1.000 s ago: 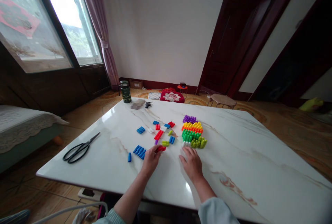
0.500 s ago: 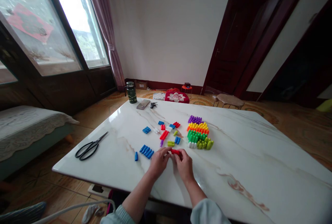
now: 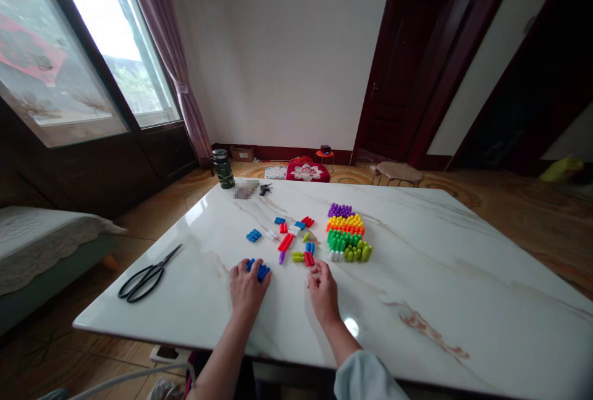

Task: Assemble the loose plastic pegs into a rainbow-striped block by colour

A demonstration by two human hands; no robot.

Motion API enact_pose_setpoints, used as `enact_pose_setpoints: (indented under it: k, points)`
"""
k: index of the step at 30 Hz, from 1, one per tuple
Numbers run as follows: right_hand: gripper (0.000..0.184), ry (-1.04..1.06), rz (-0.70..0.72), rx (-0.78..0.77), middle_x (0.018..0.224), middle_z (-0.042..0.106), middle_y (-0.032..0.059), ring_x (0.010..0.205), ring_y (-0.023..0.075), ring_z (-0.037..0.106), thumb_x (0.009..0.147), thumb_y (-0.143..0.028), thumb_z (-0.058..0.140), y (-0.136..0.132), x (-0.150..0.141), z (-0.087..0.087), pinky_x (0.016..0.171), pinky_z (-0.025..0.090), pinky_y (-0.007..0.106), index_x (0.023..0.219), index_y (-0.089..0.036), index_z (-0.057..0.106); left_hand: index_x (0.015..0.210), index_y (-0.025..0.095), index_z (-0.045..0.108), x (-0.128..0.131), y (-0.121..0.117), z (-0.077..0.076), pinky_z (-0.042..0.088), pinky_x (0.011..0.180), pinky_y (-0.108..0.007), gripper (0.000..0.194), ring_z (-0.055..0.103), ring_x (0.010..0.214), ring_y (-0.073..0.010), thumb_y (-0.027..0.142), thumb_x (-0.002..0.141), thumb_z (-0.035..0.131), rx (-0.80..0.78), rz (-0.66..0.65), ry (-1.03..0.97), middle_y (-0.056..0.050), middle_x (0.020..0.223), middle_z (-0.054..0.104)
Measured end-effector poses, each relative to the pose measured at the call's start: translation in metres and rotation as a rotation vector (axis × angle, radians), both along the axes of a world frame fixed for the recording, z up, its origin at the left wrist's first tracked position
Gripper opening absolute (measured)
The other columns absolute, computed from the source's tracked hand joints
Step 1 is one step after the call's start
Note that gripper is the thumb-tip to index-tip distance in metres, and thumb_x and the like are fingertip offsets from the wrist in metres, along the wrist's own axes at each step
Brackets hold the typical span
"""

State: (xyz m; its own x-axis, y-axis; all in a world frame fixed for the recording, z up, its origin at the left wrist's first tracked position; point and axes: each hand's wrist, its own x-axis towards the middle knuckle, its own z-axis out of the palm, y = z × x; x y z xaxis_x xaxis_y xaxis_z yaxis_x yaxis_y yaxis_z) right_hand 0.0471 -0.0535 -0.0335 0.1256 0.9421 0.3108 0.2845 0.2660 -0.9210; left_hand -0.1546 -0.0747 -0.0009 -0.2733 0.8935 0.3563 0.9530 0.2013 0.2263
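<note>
My left hand (image 3: 246,286) lies over a row of blue plastic pegs (image 3: 263,272), its fingers and thumb bent around them. Part of the row is hidden under the fingers. My right hand (image 3: 323,290) holds nothing; its fingers are loosely bent and apart, just beside a red peg pair (image 3: 309,258) on the table. Touching or close to that pair are yellow-green pegs (image 3: 298,257) and blue pegs (image 3: 310,247). A longer red pair (image 3: 285,242) with a purple peg (image 3: 281,257) at its end lies farther left.
Rows of upright purple, yellow, orange, green and white pegs (image 3: 345,233) stand right of centre on the marble-patterned table (image 3: 407,276). Black-handled scissors (image 3: 149,273) lie at the left. A camouflage bottle (image 3: 223,169), a blurred flat object (image 3: 246,189) and keys (image 3: 265,189) are at the far edge.
The red pegs that both hands held now lie by the yellow-green ones. My left hand has moved left onto the blue row; my right hand has let go. The view has shifted slightly.
</note>
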Motion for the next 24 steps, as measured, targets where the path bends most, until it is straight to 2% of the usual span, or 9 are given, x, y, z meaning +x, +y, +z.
enact_pose_setpoints:
  k: [3, 6, 9, 11, 14, 17, 20, 22, 24]
  points:
    - [0.032, -0.005, 0.013, 0.008, 0.091, 0.061, 0.0076, 0.066, 0.0159, 0.062, 0.086, -0.028, 0.047, -0.001, -0.001, 0.001, 0.061, 0.053, 0.028, 0.114, -0.015, 0.053, 0.104, 0.025, 0.070, 0.005, 0.009, 0.003, 0.047, 0.076, -0.035, 0.032, 0.056, 0.094, -0.0271, 0.045, 0.080, 0.063, 0.005, -0.001, 0.004, -0.011, 0.111, 0.054]
    - [0.032, -0.029, 0.002, 0.031, 0.089, 0.063, 0.0070, 0.066, 0.0162, 0.062, 0.085, -0.026, 0.048, -0.001, -0.002, 0.003, 0.063, 0.053, 0.029, 0.114, -0.015, 0.055, 0.093, 0.024, 0.069, 0.008, 0.007, 0.003, 0.041, 0.058, -0.026, 0.026, 0.057, 0.071, -0.0163, 0.044, 0.085, 0.055, 0.005, -0.052, -0.037, -0.007, 0.110, 0.053]
    - [0.033, -0.071, 0.013, 0.032, 0.090, 0.063, 0.0063, 0.065, 0.0150, 0.061, 0.084, -0.025, 0.050, -0.003, -0.004, 0.007, 0.065, 0.053, 0.029, 0.115, -0.015, 0.056, 0.082, 0.022, 0.068, 0.013, 0.004, 0.003, 0.038, 0.056, -0.023, 0.025, 0.055, 0.063, -0.0111, 0.038, 0.089, 0.051, 0.091, -0.170, -0.157, -0.004, 0.106, 0.055]
    - [0.035, -0.098, 0.044, 0.014, 0.093, 0.064, 0.0062, 0.062, 0.0137, 0.060, 0.084, -0.028, 0.053, -0.005, -0.004, 0.011, 0.066, 0.053, 0.029, 0.117, -0.015, 0.056, 0.077, 0.020, 0.066, 0.025, 0.004, 0.006, 0.042, 0.063, -0.025, 0.024, 0.057, 0.068, -0.0130, 0.037, 0.087, 0.053, 0.203, -0.243, -0.356, -0.005, 0.098, 0.057]
    - [0.042, -0.120, 0.117, 0.006, 0.098, 0.065, 0.0064, 0.063, 0.0139, 0.061, 0.086, -0.034, 0.056, -0.009, -0.003, 0.017, 0.068, 0.054, 0.029, 0.124, -0.017, 0.053, 0.071, 0.018, 0.063, 0.057, 0.009, 0.011, 0.044, 0.069, -0.026, 0.031, 0.057, 0.072, -0.0160, 0.044, 0.085, 0.055, 0.300, -0.303, -0.836, -0.003, 0.079, 0.058]
    - [0.042, -0.090, 0.143, 0.051, 0.112, 0.066, 0.0087, 0.088, 0.0184, 0.066, 0.092, -0.038, 0.047, -0.012, 0.000, 0.021, 0.082, 0.054, 0.031, 0.130, -0.020, 0.051, 0.075, 0.016, 0.064, 0.096, 0.014, 0.010, 0.042, 0.056, -0.024, 0.041, 0.054, 0.059, -0.0141, 0.056, 0.082, 0.056, 0.113, -0.319, -1.453, -0.001, 0.066, 0.058]
    - [0.041, -0.068, 0.118, 0.103, 0.124, 0.063, 0.0092, 0.113, 0.0210, 0.060, 0.094, -0.038, 0.045, -0.010, 0.003, 0.023, 0.097, 0.048, 0.034, 0.131, -0.022, 0.053, 0.085, 0.015, 0.067, 0.118, 0.016, 0.004, 0.048, 0.063, -0.024, 0.042, 0.060, 0.068, -0.0148, 0.056, 0.076, 0.064, 0.161, -0.264, -1.814, -0.002, 0.077, 0.067]
    - [0.042, -0.074, 0.109, 0.118, 0.124, 0.063, 0.0091, 0.113, 0.0213, 0.060, 0.092, -0.039, 0.049, -0.009, 0.003, 0.024, 0.096, 0.048, 0.034, 0.130, -0.022, 0.055, 0.093, 0.015, 0.069, 0.121, 0.016, -0.001, 0.050, 0.072, -0.026, 0.042, 0.064, 0.077, -0.0161, 0.053, 0.075, 0.066, 0.224, -0.262, -1.924, -0.005, 0.088, 0.070]
    - [0.043, -0.079, 0.108, 0.114, 0.122, 0.064, 0.0090, 0.108, 0.0210, 0.062, 0.090, -0.039, 0.053, -0.009, 0.003, 0.025, 0.093, 0.050, 0.033, 0.129, -0.022, 0.055, 0.103, 0.015, 0.068, 0.118, 0.015, -0.004, 0.051, 0.075, -0.028, 0.046, 0.066, 0.080, -0.0176, 0.052, 0.077, 0.064, 0.189, -0.292, -2.035, -0.007, 0.096, 0.070]
